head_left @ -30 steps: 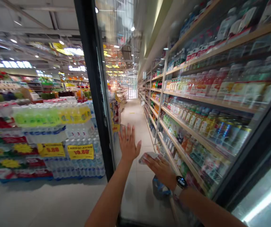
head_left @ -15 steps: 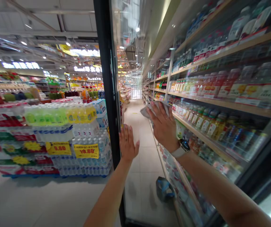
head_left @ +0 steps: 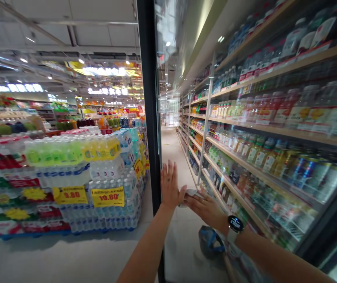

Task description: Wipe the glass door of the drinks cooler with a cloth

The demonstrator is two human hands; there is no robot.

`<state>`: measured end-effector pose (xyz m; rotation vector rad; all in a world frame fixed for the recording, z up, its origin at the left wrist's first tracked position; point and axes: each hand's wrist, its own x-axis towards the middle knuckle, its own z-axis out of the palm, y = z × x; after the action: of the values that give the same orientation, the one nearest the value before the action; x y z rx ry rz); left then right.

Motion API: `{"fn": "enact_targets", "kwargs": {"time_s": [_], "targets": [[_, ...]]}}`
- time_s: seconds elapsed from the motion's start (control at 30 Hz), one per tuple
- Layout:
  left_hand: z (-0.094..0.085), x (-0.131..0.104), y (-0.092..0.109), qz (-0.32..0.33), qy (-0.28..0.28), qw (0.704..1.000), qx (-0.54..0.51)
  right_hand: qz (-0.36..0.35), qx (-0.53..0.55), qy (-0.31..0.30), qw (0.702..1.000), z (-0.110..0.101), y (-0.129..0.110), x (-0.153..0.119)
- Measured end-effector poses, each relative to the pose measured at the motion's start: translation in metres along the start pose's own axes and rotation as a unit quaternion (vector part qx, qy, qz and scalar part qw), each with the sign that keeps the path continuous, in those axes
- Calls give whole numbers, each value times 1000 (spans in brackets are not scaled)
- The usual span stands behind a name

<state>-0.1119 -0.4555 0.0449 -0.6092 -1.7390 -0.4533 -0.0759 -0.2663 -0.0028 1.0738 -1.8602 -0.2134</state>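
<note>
A glass door with a black frame point(head_left: 150, 98) stands upright in front of me. My left hand point(head_left: 170, 186) lies flat on the glass point(head_left: 183, 243) beside the frame, fingers spread and holding nothing. Under my right hand point(head_left: 206, 210), a grey-white cloth point(head_left: 191, 192) is pressed to the glass; the fingers lie over it and point left. The right fingertips are close to my left thumb, and I cannot tell whether they touch. A watch point(head_left: 235, 224) is on my right wrist.
Shelves point(head_left: 239, 147) of bottled drinks show in or through the glass on the right. At left stands a stack of drink packs point(head_left: 103, 173) with yellow price signs point(head_left: 107, 195). A dark container with blue cloth or straps point(head_left: 211, 241) appears low behind the glass.
My right hand has moved down and left with the cloth, from higher on the glass to beside my left hand. The view has shifted slightly; my left hand stays flat by the frame.
</note>
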Motion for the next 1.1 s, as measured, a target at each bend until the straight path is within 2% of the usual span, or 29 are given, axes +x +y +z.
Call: {"fn": "enact_targets", "kwargs": {"time_s": [0.1,0.23,0.33,0.43,0.57,0.63,0.7,0.73,0.8,0.87,0.97,1.03,1.1], "targets": [[2,0,-2,6,-4,1000,-3,31,-46,8,998,-28,28,35],[3,1,-1,15,12,1000,9,155,-120,53,979,-73,71,94],[1,0,0,14,17,999,23,192,-130,81,969,-82,80,108],[-2,-2,1,22,10,999,22,177,-122,57,975,-65,56,82],[-3,-4,1,30,5,999,26,108,-86,0,990,-30,7,18],[-1,-5,-2,35,11,999,31,58,-67,-30,996,-24,-2,-9],[2,-4,-5,42,14,998,34,41,-72,-53,995,-32,7,-24],[3,-2,-6,44,14,998,36,59,-87,-57,993,-41,19,-26],[7,2,-5,38,18,998,40,144,-137,-37,979,-64,51,-23],[12,8,5,23,23,999,37,230,-181,7,956,-88,85,-15],[24,13,40,25,22,999,9,266,-193,59,943,-104,114,-9],[35,12,68,47,10,999,-11,263,-186,63,945,-98,111,-16],[47,9,93,63,1,998,-8,254,-177,44,950,-84,96,-35]]}}
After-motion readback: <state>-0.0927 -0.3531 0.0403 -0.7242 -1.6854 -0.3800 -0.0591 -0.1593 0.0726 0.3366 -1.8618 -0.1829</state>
